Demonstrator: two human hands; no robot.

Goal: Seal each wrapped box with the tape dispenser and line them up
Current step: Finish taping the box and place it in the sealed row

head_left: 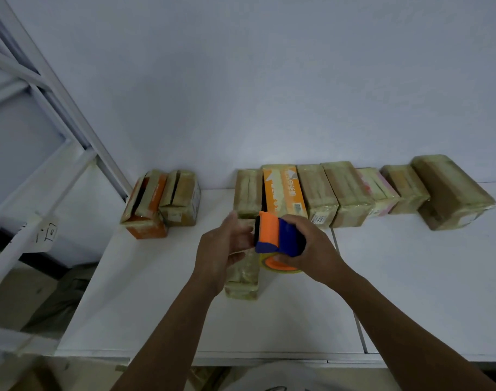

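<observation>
Two hands working over a wrapped box (242,280) lying on the white table (410,277), right hand (314,249) gripping the orange-and-blue tape dispenser (275,235) at its far end, left hand (221,249) touching the box alongside, grip unclear, row of wrapped boxes (340,193) lining up behind, two more boxes (162,201) sitting apart leftward.

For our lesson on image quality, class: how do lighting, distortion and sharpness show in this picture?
Head view: dim, bluish, even light, faint shadows. Head view: the wide angle tilts the metal rack and fans the row of boxes outward. Head view: detail is soft, so print on the orange box is unreadable.
</observation>
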